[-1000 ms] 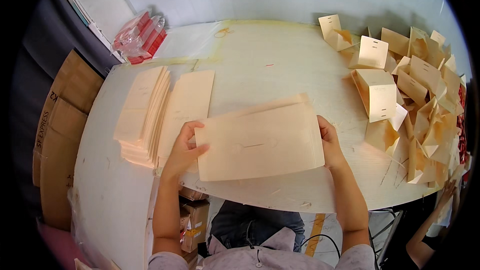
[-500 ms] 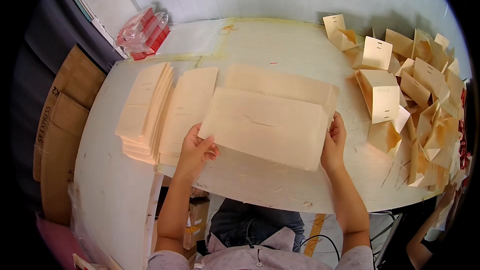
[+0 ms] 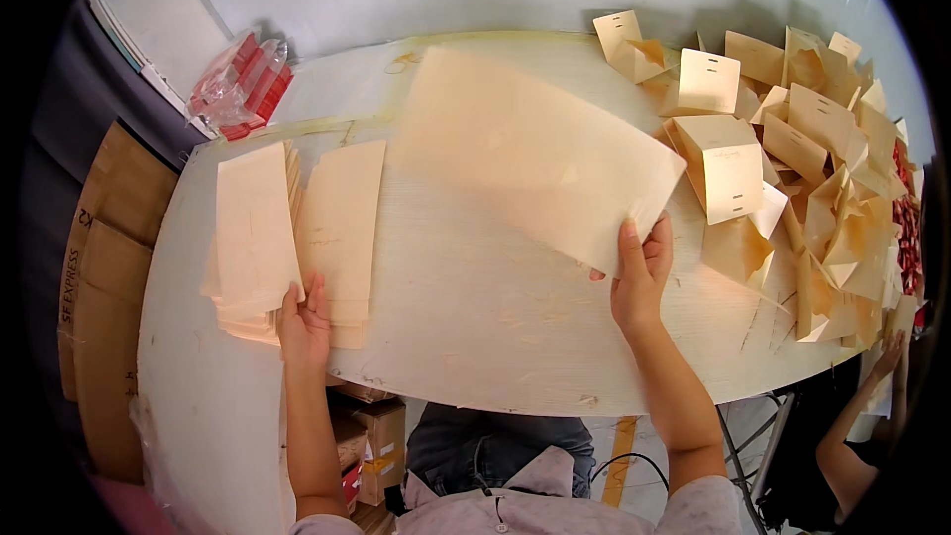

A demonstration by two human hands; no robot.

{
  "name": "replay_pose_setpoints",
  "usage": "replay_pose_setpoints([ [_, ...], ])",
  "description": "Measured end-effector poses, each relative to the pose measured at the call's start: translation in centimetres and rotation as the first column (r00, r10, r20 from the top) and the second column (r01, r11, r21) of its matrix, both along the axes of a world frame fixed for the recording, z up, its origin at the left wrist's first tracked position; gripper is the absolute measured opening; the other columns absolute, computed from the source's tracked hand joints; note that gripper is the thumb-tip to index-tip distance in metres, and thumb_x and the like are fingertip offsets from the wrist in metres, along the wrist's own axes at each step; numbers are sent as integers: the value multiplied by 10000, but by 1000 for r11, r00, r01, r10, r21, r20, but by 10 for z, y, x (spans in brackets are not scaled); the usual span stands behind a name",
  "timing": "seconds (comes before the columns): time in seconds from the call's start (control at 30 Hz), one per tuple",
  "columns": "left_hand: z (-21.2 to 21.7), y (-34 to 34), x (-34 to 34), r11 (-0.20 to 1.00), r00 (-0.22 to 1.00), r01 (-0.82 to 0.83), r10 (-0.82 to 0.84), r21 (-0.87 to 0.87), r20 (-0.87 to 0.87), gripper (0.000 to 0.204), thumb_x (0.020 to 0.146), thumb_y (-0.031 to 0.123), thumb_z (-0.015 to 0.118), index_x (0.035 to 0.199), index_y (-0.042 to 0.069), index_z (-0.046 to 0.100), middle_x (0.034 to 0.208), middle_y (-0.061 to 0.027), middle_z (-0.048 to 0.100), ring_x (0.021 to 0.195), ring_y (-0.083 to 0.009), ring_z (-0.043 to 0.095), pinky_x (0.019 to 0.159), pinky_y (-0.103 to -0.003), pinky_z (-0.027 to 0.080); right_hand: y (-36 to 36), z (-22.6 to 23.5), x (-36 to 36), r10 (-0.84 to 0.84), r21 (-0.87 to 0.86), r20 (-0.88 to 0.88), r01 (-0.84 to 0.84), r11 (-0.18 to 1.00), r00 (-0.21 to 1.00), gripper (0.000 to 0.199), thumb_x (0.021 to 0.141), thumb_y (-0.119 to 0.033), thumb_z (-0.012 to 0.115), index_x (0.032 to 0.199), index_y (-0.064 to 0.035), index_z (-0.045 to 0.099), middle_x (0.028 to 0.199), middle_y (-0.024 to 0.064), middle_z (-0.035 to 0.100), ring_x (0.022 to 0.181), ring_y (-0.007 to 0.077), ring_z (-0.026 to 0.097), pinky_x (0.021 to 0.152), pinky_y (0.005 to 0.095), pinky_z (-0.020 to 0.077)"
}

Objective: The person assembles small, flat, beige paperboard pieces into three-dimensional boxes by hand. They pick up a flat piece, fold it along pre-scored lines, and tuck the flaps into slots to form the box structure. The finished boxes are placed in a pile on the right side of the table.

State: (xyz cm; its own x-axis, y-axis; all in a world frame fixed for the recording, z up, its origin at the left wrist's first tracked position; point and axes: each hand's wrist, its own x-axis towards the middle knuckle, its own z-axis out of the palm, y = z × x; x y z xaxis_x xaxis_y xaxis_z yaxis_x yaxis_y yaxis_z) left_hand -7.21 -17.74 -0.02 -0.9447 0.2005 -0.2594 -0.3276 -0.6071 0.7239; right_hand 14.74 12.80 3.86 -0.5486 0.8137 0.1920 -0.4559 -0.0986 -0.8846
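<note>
My right hand (image 3: 642, 267) grips a large cream card sheet (image 3: 550, 154) by its lower right corner, thumb on top. The sheet hangs tilted over the middle of the table, its far left edge blurred. At the left, my left hand (image 3: 305, 325) pinches the near corner of a narrower cream card (image 3: 256, 228) that lies askew on top of a stack of similar pieces. Just right of that stack rests a second, lower pile of cream cards (image 3: 345, 223), close to my left fingers.
Many folded cream card pieces (image 3: 733, 168) heap up at the table's right. Red packs in clear plastic (image 3: 241, 84) stand at the back left. A brown cardboard box (image 3: 114, 277) leans beyond the left edge. Another person's hand (image 3: 890, 355) shows at the far right.
My left hand has let go of the large sheet and moved left to the stack, taking a card's corner. My right hand keeps the sheet, now tilted with its left end raised.
</note>
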Motion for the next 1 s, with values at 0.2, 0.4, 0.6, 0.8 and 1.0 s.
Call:
replay_pose_setpoints([
  [0.2,23,52,47,770,770,633,-613,84,-178,529,846,324,550,1224,10,353,1285,-176,393,1144,-305,438,926,-437,398,-9,-8,-3,116,44,66,-119,992,991,243,899,-116,444,1109,-11,380,982,61,534,695,80,531,515,214,442],
  [0.4,9,134,54,621,580,782,-757,-56,-300,469,805,247,618,1168,47,398,1011,-116,581,872,-247,596,711,-371,502,-8,-20,1,287,77,303,-324,943,909,348,849,-29,494,1175,-4,376,905,34,568,757,71,527,627,201,422],
  [0.6,6,154,46,587,519,797,-786,-143,-337,250,819,110,579,1043,25,510,991,-75,577,765,-153,596,622,-273,491,-6,-3,-3,187,36,183,-197,980,965,515,778,26,527,1212,-12,251,888,77,579,796,103,560,665,233,453],
  [0.8,-2,151,57,639,611,763,-762,-97,-215,255,807,23,559,1056,57,513,997,-24,557,857,-148,559,692,-318,469,-7,-12,-2,84,191,304,-147,971,949,547,729,51,540,1176,-22,232,903,105,562,806,125,559,671,249,464],
  [1.0,-2,145,58,547,467,797,-828,-258,-311,227,819,55,567,1043,39,532,972,-42,576,869,-140,553,746,-325,463,-7,-14,-4,-13,248,323,-72,966,946,562,715,64,540,1177,-29,232,929,125,559,853,133,553,679,248,467],
])
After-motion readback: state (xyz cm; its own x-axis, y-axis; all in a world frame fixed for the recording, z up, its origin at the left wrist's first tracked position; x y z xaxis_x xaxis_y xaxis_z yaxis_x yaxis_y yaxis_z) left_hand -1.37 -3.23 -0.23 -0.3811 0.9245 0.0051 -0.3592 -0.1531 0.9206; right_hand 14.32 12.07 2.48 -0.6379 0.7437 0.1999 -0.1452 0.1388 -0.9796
